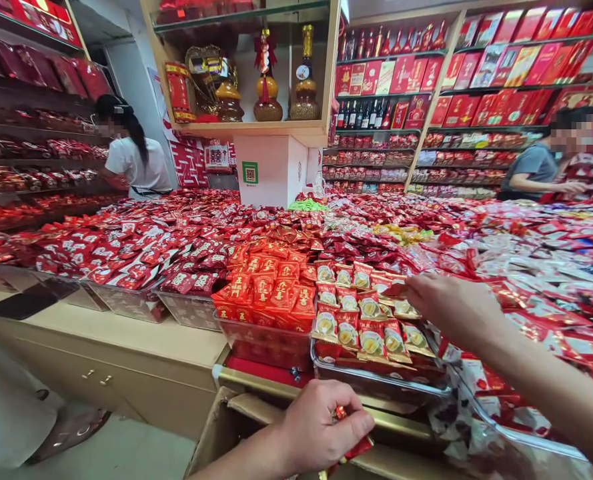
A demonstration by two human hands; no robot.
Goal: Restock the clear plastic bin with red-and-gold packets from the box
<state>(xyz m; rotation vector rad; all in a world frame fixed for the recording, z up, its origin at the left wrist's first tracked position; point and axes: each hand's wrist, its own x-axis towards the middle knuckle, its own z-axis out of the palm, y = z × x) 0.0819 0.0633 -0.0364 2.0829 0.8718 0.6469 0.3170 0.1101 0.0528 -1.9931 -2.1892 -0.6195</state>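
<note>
My left hand (326,427) is closed around a few small red-wrapped candies (360,448), low in front of me above an open cardboard box (249,407). At the right, my right hand (451,310) reaches over the clear bin (386,380) of durian candies, whose red, white and gold packets (371,340) stand in neat rows. Its fingertips pinch a dark red packet (395,288) at the far right of these rows. Beside that bin, a second bin (271,340) holds bright red packets with gold characters (263,290).
More clear bins (126,300) of red packets line the counter (41,317) to the left. Behind stands a white pillar (263,177) under a glass display shelf. One person (141,160) stands at the far left, another (531,163) at the far right. Stocked shelves (376,73) fill the back wall.
</note>
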